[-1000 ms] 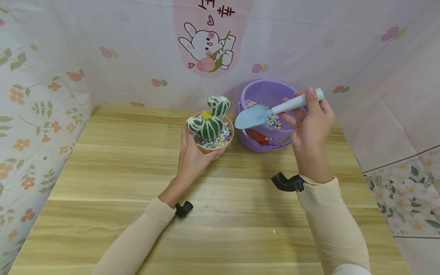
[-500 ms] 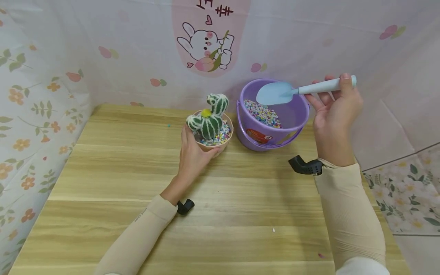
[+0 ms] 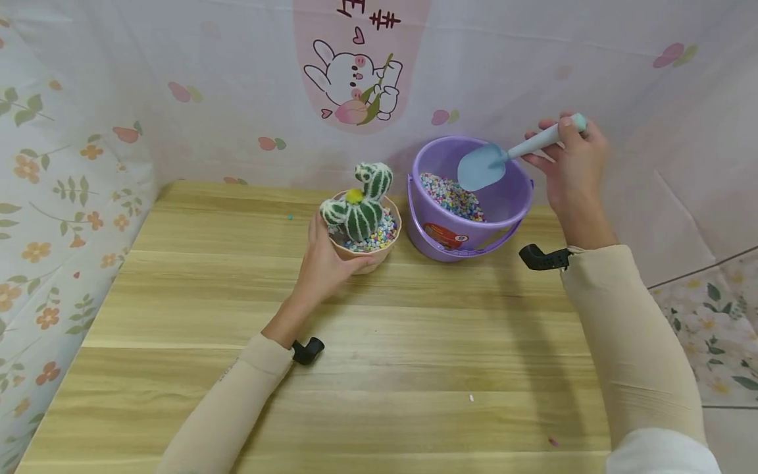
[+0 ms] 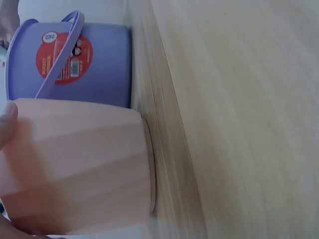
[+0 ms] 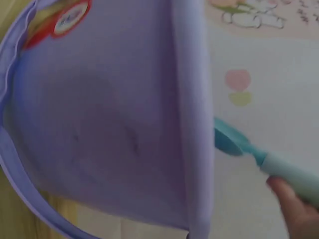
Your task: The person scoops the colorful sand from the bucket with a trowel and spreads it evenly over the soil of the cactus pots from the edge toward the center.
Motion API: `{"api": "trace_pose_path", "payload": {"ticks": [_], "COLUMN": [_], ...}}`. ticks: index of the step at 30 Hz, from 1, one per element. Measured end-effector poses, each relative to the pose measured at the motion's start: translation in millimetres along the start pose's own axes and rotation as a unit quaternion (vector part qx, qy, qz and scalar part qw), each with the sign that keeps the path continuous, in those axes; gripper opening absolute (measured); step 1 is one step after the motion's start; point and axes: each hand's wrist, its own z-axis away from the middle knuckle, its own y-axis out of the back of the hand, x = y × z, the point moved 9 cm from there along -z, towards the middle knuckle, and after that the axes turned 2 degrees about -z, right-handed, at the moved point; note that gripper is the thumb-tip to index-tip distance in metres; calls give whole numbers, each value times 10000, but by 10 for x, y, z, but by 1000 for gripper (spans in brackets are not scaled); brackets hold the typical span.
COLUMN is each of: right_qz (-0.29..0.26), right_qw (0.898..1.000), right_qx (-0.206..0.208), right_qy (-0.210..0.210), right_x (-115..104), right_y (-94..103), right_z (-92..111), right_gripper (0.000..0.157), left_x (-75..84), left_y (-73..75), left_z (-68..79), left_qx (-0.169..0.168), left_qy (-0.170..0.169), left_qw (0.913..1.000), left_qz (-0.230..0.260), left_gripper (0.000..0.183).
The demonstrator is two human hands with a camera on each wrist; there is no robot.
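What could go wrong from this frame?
1. The right hand grips the blue trowel only at the handle's far end; a loaded blade may tip and scatter coloured pebbles on the wooden table.
2. The cactus pot looks nearly full, so more pebbles may overflow its rim.
3. The left hand holds the pot close beside the purple bucket; the trowel could bump the cactus.

Open wooden desk in front; round purple plastic bucket just beside pink ridged cactus pot, patterned fabric wall close behind.
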Motion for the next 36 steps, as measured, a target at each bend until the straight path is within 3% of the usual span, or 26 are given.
{"api": "trace_pose_path", "payload": {"ticks": [4, 8, 12, 15, 20, 29, 36], "right_qz": [415, 1281, 2055, 2315, 2358, 1947, 1865], "right_qw": [9908, 9631, 9360, 9259, 9220, 9379, 9364], "right_qx": [-1252, -2278, -2748, -2909, -3046, -2871, -2971], "right_qy": [321, 638, 784, 677, 387, 38, -61], "right_x": [40, 106, 214, 321, 474, 527, 527], "right_y": [-272, -557, -712, -745, -739, -666, -664], "right_z": [-46, -36, -45, -77, -141, -238, -215], "right_gripper": [23, 23, 21, 20, 22, 23, 25], "left_x": [-34, -33, -19, -21, -43, -43, -59], "left_y": [-11, -11, -6, -5, -4, -2, -22], "left_z": [-23, -24, -23, -22, -24, -28, -15], "left_qx": [-135, -140, -130, -137, -143, -60, -97], "left_qy": [45, 67, 77, 120, 185, 106, 240], "left_qw": [9999, 9998, 9999, 9998, 9997, 9999, 9997], "left_qz": [67, 99, 84, 68, 13, 39, 12], "left_gripper": [125, 124, 124, 125, 126, 123, 125]}}
